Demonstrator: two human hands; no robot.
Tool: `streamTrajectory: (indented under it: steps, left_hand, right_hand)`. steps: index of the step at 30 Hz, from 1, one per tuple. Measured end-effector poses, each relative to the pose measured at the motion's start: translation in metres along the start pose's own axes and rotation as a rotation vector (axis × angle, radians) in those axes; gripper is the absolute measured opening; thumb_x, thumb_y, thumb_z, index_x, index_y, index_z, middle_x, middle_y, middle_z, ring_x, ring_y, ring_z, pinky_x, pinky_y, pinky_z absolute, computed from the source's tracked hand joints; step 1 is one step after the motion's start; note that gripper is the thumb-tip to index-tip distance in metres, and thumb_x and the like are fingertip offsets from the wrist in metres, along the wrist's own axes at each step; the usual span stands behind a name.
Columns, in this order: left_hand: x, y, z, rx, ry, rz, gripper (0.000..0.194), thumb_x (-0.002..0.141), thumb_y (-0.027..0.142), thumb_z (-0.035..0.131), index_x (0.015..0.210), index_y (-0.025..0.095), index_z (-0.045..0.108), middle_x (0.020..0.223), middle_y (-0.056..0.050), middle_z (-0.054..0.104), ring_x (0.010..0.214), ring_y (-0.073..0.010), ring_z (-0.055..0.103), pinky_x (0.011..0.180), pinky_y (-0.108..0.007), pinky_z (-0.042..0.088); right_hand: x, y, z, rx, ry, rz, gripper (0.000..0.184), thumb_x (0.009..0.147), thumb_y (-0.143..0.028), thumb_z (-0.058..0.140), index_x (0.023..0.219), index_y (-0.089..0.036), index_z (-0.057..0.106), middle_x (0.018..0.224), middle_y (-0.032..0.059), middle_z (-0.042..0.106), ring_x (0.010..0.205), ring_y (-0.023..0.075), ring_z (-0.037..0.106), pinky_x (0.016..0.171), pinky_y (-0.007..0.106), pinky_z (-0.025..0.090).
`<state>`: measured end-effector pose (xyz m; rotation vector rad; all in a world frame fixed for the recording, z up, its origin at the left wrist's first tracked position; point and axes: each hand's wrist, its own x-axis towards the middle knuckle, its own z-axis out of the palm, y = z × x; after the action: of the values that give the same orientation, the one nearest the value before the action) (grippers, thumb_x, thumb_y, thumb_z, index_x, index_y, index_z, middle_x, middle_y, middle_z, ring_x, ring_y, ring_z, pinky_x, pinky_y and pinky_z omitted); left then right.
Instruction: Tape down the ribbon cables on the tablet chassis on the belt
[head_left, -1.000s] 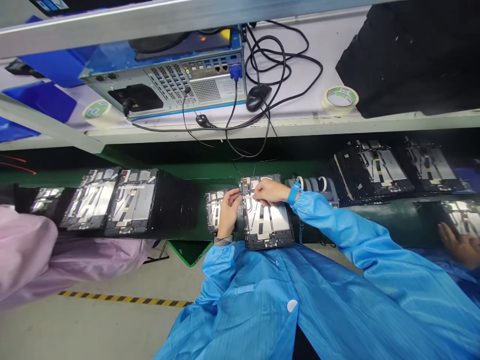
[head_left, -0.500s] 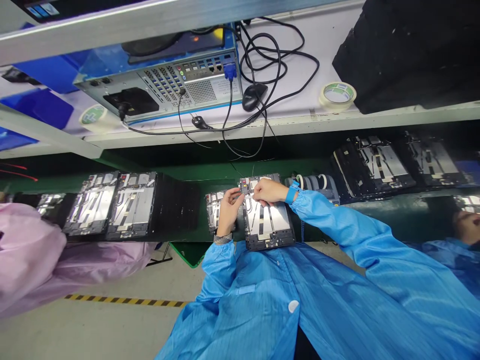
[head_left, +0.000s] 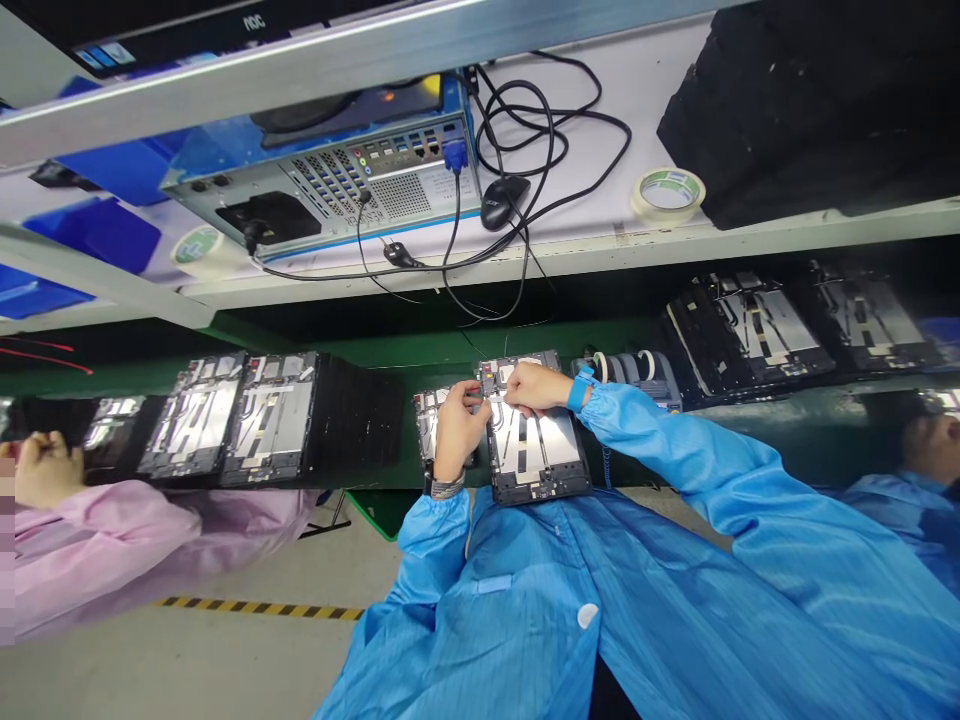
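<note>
An opened tablet point(head_left: 553, 455), its dark frame around a silver inside with black ribbon strips, lies before me at the bench's front edge. At its upper left edge is my left hand point(head_left: 459, 425), thumb and forefinger bent and apart, with no object visible between them. Over the tablet's upper part, my right hand point(head_left: 536, 388) has its fingers closed and pointing down; whatever they grip is hidden. A blue band point(head_left: 580, 388) circles my right wrist. Partly behind my left hand lies a smaller opened device point(head_left: 429, 420) with a similar inside.
Opened tablets point(head_left: 274, 415) stand in rows at left, with more tablets point(head_left: 776, 320) at right. A blue-grey holder point(head_left: 660, 375) with white rolls sits beside my right wrist. Above are a computer case point(head_left: 337, 180), cables, a mouse point(head_left: 502, 203) and tape point(head_left: 667, 193). A pink-sleeved co-worker's hand point(head_left: 49, 470) is far left.
My left hand has turned slightly, its thumb and forefinger further apart. My right hand stays nearly in place. The co-worker's hand has come into view at left, and the view has shifted slightly.
</note>
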<state>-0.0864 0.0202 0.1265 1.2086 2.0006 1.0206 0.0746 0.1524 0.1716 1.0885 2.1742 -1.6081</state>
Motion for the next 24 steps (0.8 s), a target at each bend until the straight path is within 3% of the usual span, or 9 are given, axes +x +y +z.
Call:
streamTrajectory:
  steps: [15,24]
  left_hand:
    - [0.002,0.017,0.000,0.159,0.010,0.028,0.036,0.080,0.022,0.068,0.115,0.021,0.061,0.105,-0.007,0.072,0.082,-0.0205,0.070,0.078,-0.035,0.053]
    - [-0.004,0.028,0.015,0.331,0.138,0.035,0.038,0.079,0.021,0.069,0.116,0.022,0.063,0.104,-0.011,0.072,0.089,-0.0289,0.069,0.083,-0.040,0.052]
  right_hand:
    - [0.002,0.002,0.001,0.031,0.003,-0.001,0.018,0.084,-0.023,0.065,0.068,-0.015,0.063,0.056,0.0029,0.068,0.037,0.0099,0.056,0.037,0.018,0.038]
    - [0.002,0.000,0.001,0.047,0.006,0.007,0.017,0.085,-0.023,0.064,0.070,-0.015,0.066,0.054,0.0022,0.067,0.037,0.0105,0.056,0.038,0.018,0.040]
